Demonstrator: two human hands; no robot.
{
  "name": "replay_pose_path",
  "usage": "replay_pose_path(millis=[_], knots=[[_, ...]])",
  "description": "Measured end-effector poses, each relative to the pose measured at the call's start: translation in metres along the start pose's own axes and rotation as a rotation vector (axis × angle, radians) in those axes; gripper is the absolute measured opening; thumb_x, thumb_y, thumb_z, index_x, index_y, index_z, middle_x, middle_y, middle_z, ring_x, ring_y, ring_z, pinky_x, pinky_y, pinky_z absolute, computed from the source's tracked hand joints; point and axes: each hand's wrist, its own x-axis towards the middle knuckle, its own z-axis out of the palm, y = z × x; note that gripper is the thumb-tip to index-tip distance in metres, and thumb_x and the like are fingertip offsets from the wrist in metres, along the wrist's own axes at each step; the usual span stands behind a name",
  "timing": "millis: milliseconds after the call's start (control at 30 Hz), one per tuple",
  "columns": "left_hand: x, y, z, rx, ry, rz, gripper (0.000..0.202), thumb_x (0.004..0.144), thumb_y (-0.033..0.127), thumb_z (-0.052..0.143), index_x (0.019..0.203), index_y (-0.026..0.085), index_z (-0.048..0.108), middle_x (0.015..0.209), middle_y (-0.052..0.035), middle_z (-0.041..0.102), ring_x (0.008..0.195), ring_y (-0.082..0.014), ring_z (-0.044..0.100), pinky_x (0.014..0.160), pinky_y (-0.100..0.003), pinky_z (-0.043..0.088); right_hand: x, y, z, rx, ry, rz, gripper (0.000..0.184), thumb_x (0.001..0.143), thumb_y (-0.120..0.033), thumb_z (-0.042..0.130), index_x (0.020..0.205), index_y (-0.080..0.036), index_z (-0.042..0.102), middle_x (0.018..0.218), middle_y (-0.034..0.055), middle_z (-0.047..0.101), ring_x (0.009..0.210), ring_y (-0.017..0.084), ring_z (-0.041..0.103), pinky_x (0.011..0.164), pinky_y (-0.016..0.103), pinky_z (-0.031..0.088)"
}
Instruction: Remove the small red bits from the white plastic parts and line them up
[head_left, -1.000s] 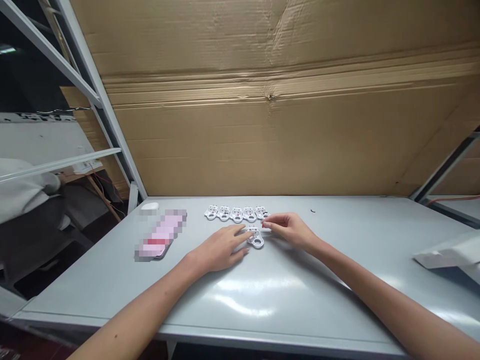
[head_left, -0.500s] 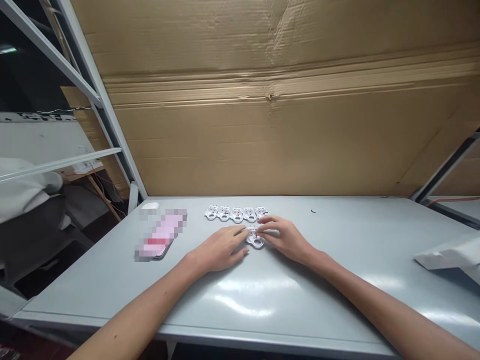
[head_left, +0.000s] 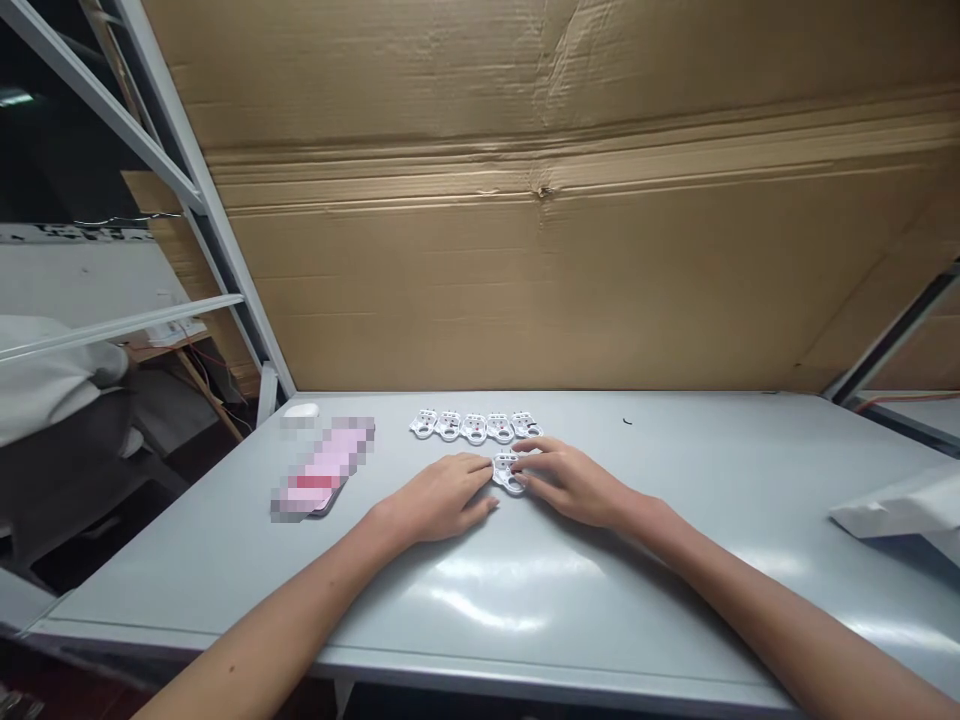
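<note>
A small white plastic part [head_left: 508,474] with a round ring at its near end lies flat on the table between my hands. My left hand [head_left: 442,498] rests palm down, fingers stretched out, with the fingertips against the part's left edge and the thumb apart on the table. Bent over the part's right side is my right hand [head_left: 574,482], thumb and fingers closed in on it. Those fingertips cover some of the part, so a small piece between them cannot be made out. Just beyond, several similar white parts [head_left: 474,428] form a row, with small red or dark bits on them.
A pink phone-like slab [head_left: 330,465], blurred out, lies at the left of the grey table [head_left: 675,590]. Behind it is a small white object [head_left: 301,411]. A tiny black curved piece [head_left: 628,421] lies back right; white wrapping [head_left: 900,510] is far right. Cardboard [head_left: 600,290] walls the back.
My right hand has shifted slightly to the right and down on the part. The part has turned a little, and the left fingertips now lie at its edge.
</note>
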Motion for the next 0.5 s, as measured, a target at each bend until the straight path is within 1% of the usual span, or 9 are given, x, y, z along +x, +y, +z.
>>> replay_pose_path(millis=[67, 133, 267, 333, 400, 500], knots=[[-0.001, 0.0, 0.0, -0.009, 0.005, -0.002, 0.025, 0.099, 0.03, 0.047, 0.113, 0.016, 0.062, 0.121, -0.0124, 0.064, 0.112, -0.0269, 0.06, 0.099, -0.039, 0.046, 0.0, -0.001, 0.0, -0.013, -0.013, -0.003, 0.033, 0.098, -0.034, 0.046, 0.115, -0.023, 0.071, 0.129, 0.013, 0.062, 0.118, 0.029, 0.058, 0.1, 0.046, 0.047], [-0.001, 0.0, 0.0, -0.014, -0.001, -0.005, 0.025, 0.099, 0.031, 0.048, 0.115, 0.017, 0.061, 0.123, -0.0123, 0.064, 0.114, -0.0273, 0.059, 0.1, -0.039, 0.045, 0.0, -0.002, 0.0, -0.031, -0.02, -0.002, 0.031, 0.097, -0.034, 0.047, 0.113, -0.023, 0.072, 0.129, 0.013, 0.062, 0.117, 0.029, 0.058, 0.099, 0.046, 0.048], [-0.002, -0.001, -0.001, -0.018, -0.017, -0.004, 0.03, 0.099, 0.033, 0.048, 0.122, 0.017, 0.058, 0.126, -0.0128, 0.062, 0.117, -0.0283, 0.058, 0.101, -0.04, 0.045, -0.001, -0.005, -0.004, -0.082, 0.04, 0.01, 0.028, 0.095, -0.032, 0.049, 0.108, -0.022, 0.071, 0.127, 0.0144, 0.062, 0.116, 0.03, 0.058, 0.097, 0.046, 0.048], [-0.002, -0.001, 0.0, -0.025, -0.014, -0.011, 0.032, 0.098, 0.034, 0.049, 0.125, 0.018, 0.056, 0.127, -0.0129, 0.061, 0.118, -0.0288, 0.057, 0.1, -0.041, 0.046, -0.001, -0.006, -0.007, -0.069, 0.077, 0.026, 0.028, 0.094, -0.031, 0.05, 0.113, -0.022, 0.069, 0.125, 0.0136, 0.063, 0.113, 0.029, 0.06, 0.096, 0.045, 0.048], [-0.003, -0.002, 0.0, -0.035, -0.013, -0.021, 0.035, 0.098, 0.036, 0.048, 0.128, 0.019, 0.054, 0.129, -0.013, 0.06, 0.119, -0.0293, 0.057, 0.1, -0.04, 0.046, -0.002, -0.007, -0.01, -0.035, 0.083, 0.026, 0.031, 0.092, -0.033, 0.054, 0.119, -0.025, 0.065, 0.123, 0.0117, 0.064, 0.111, 0.029, 0.06, 0.095, 0.044, 0.048], [-0.005, -0.004, 0.001, -0.034, -0.018, -0.038, 0.04, 0.099, 0.039, 0.046, 0.133, 0.02, 0.051, 0.134, -0.0129, 0.057, 0.122, -0.0298, 0.055, 0.101, -0.041, 0.045, -0.002, -0.008, -0.012, -0.011, 0.032, 0.011, 0.04, 0.087, -0.036, 0.061, 0.125, -0.026, 0.061, 0.12, 0.0111, 0.065, 0.109, 0.029, 0.06, 0.093, 0.044, 0.048]])
